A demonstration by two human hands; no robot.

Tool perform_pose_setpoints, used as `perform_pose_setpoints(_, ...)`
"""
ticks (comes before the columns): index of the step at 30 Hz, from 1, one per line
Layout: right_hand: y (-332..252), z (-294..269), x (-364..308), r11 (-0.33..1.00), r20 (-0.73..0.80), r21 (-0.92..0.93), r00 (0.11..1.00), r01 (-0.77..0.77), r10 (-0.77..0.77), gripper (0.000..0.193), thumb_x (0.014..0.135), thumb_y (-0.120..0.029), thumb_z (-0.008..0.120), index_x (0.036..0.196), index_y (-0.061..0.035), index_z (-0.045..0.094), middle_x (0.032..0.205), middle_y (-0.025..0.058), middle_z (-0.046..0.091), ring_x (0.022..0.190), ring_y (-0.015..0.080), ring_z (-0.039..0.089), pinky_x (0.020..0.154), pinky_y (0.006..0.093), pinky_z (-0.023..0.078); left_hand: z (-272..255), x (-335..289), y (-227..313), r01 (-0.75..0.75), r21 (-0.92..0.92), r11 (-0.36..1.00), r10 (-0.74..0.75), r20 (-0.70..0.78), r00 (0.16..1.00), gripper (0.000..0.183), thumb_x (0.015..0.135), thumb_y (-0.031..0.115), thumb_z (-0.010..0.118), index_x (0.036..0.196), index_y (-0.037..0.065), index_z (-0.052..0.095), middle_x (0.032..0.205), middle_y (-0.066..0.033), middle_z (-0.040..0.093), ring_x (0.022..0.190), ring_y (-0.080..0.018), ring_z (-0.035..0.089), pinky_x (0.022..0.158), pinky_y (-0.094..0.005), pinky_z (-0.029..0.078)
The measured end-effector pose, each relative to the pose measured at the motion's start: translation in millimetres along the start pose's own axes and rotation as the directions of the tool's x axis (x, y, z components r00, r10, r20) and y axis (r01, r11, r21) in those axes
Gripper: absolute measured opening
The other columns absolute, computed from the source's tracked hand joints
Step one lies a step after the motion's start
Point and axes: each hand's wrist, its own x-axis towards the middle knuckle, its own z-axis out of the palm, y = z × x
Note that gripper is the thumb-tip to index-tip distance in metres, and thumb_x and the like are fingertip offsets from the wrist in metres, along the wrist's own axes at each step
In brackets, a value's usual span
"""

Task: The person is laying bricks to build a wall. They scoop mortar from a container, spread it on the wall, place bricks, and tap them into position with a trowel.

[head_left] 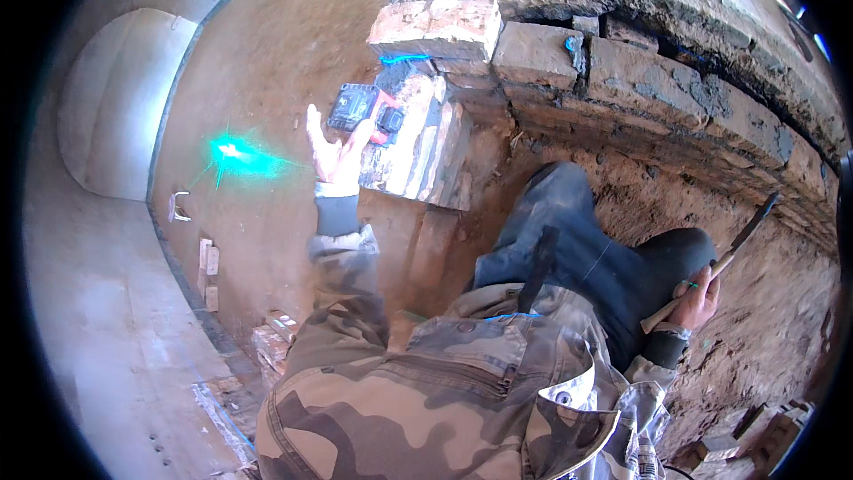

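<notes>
My left hand point(336, 153) is held out with its fingers spread. Its thumb lies against or just in front of a small red-and-black boxy device point(387, 122) that looks like a laser level. The device rests on a stack of bricks point(416, 156) smeared with pale and dark mortar; I cannot tell whether the thumb presses on it. My right hand point(697, 304), by my right knee, is closed around the wooden handle of a hand tool point(725, 261). The tool's narrow dark end points up and away toward the brickwork, and its exact kind does not show.
A curved brick wall point(640, 71) with dark mortar runs from the middle to the far right. Bright green light point(233, 149) glares on the brown surface at left. Loose bricks point(209, 271) lie at left, with more bricks point(718, 447) at lower right beside rough earth point(746, 364).
</notes>
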Motion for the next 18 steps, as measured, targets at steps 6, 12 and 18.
perform_pose_setpoints(6,-4.7,3.5,-1.1,0.997,-0.044,0.075,0.998,-0.033,0.036,0.028,0.102,-0.022,0.061,0.124,-0.0054,0.061,0.073,-0.0019,0.051,0.051,0.0059,0.045,0.043,0.0212,0.039,12.2,-4.9,22.0,0.077,-0.035,0.996,-0.074,0.068,0.995,0.101,0.079,-0.007,0.078,0.157,0.008,0.015,0.121,-0.0196,0.060,0.104,-0.0244,0.066,0.090,-0.0408,0.058)
perform_pose_setpoints(12,-9.3,5.6,-2.7,0.994,-0.016,0.100,0.998,-0.053,0.055,0.029,0.102,-0.022,0.061,0.124,-0.0036,0.060,0.071,-0.0012,0.051,0.048,0.0064,0.044,0.042,0.0218,0.037,3.7,2.1,15.0,-0.025,0.061,0.998,0.018,0.112,0.994,0.098,0.077,-0.010,0.077,0.156,0.006,0.022,0.128,-0.0205,0.056,0.107,-0.0247,0.065,0.092,-0.0426,0.057)
perform_pose_setpoints(18,-1.1,-1.2,1.9,0.990,0.016,0.132,0.999,-0.047,0.045,0.032,0.102,-0.021,0.061,0.128,-0.0016,0.056,0.071,-0.0001,0.050,0.045,0.0071,0.044,0.040,0.0229,0.036,7.5,9.9,0.2,-0.025,-0.143,0.989,0.028,0.020,0.999,0.095,0.072,-0.008,0.080,0.152,0.001,0.031,0.127,-0.0181,0.058,0.107,-0.0249,0.063,0.093,-0.0443,0.054)
